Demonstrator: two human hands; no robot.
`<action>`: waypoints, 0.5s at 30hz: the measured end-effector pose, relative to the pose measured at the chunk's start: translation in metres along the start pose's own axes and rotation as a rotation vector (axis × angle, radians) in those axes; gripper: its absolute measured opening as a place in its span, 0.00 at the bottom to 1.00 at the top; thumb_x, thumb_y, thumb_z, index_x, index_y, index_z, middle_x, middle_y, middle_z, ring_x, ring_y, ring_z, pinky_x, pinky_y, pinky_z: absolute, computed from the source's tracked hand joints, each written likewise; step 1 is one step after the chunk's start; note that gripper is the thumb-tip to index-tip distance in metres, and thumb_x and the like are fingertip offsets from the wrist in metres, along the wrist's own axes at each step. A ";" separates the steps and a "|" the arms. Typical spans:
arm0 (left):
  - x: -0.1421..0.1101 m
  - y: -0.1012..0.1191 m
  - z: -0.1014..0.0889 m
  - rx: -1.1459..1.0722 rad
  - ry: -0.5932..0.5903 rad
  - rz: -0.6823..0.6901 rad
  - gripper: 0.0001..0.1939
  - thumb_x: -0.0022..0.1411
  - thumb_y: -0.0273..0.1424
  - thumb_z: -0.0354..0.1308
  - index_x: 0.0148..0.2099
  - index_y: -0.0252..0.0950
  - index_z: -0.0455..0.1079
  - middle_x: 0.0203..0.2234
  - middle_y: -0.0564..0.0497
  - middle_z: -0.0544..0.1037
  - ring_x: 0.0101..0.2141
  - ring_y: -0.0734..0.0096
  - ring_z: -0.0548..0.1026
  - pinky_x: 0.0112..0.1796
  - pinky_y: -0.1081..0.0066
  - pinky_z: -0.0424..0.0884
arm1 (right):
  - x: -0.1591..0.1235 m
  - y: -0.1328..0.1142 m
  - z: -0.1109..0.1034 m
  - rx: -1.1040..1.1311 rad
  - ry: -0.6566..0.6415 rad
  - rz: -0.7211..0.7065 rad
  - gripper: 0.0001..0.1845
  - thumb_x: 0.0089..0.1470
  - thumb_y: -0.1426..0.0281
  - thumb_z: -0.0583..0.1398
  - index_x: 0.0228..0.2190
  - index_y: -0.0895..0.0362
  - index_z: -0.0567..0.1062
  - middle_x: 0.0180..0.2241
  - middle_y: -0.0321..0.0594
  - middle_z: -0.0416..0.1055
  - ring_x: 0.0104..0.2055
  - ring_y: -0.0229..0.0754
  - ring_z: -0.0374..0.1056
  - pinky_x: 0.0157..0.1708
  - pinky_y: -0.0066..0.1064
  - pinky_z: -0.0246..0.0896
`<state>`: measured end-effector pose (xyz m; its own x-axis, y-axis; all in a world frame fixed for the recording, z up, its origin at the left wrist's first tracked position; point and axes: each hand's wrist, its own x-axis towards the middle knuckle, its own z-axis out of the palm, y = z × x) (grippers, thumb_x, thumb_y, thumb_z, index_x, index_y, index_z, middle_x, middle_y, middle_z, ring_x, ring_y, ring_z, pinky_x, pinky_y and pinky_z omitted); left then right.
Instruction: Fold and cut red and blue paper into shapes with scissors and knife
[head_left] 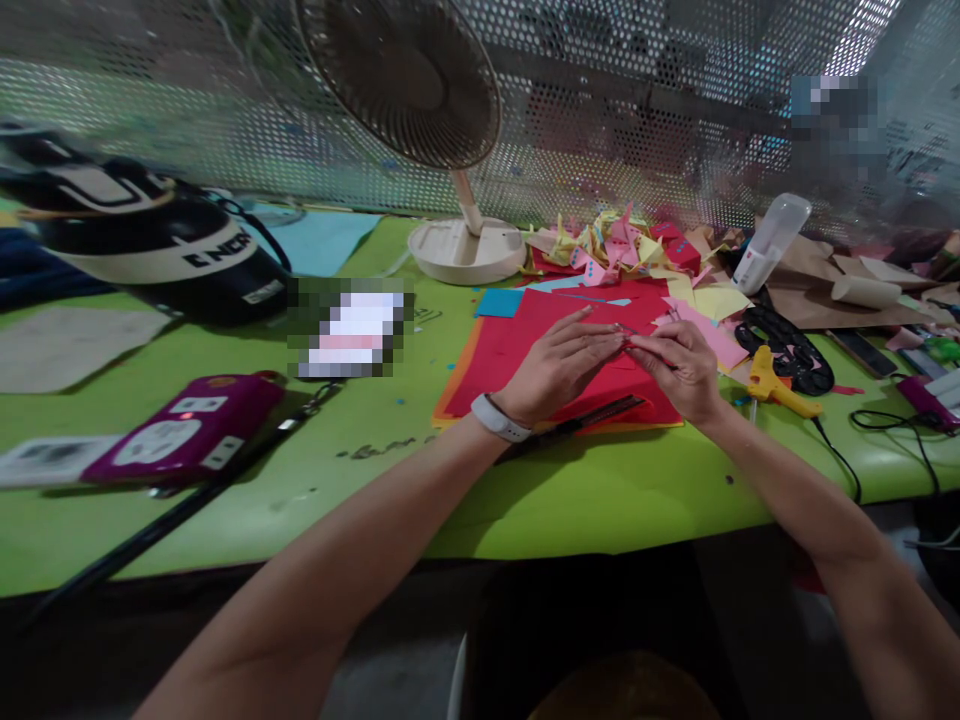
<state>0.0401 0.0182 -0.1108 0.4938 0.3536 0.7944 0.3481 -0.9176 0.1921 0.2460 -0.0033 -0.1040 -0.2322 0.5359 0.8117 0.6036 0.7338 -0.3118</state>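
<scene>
Both my hands meet over a stack of red paper sheets (517, 350) on the green table (360, 470). My left hand (559, 365), with a white band at the wrist, pinches one end of a small red paper piece (626, 340). My right hand (675, 365) pinches the other end, fingers curled. The piece is mostly hidden between the fingertips. A dark ruler (577, 425) lies on the red sheets just below my hands.
A white table fan (450, 140) stands behind the sheets. Folded paper shapes (615, 245) pile at the back. A yellow glue gun (776, 385), black scissors (787, 350) and a white bottle (769, 240) lie right. A helmet (142, 240) and magenta device (187, 430) sit left.
</scene>
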 end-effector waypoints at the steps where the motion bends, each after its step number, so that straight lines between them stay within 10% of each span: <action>1: 0.000 0.000 -0.001 0.035 0.004 0.035 0.12 0.66 0.28 0.54 0.51 0.40 0.72 0.47 0.47 0.79 0.49 0.68 0.76 0.58 0.53 0.62 | 0.000 0.001 -0.001 -0.070 0.014 -0.051 0.07 0.58 0.65 0.61 0.37 0.47 0.80 0.32 0.37 0.73 0.37 0.40 0.69 0.39 0.36 0.66; 15: 0.001 -0.002 -0.004 0.181 -0.060 0.134 0.13 0.67 0.24 0.51 0.51 0.35 0.70 0.46 0.45 0.80 0.48 0.68 0.76 0.58 0.55 0.64 | 0.000 0.013 0.001 -0.216 -0.095 -0.234 0.10 0.62 0.70 0.56 0.38 0.47 0.77 0.37 0.37 0.74 0.41 0.42 0.67 0.43 0.38 0.58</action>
<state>0.0367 0.0198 -0.1085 0.5899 0.2458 0.7691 0.4109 -0.9113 -0.0239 0.2533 0.0066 -0.1084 -0.4472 0.4073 0.7963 0.6710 0.7415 -0.0024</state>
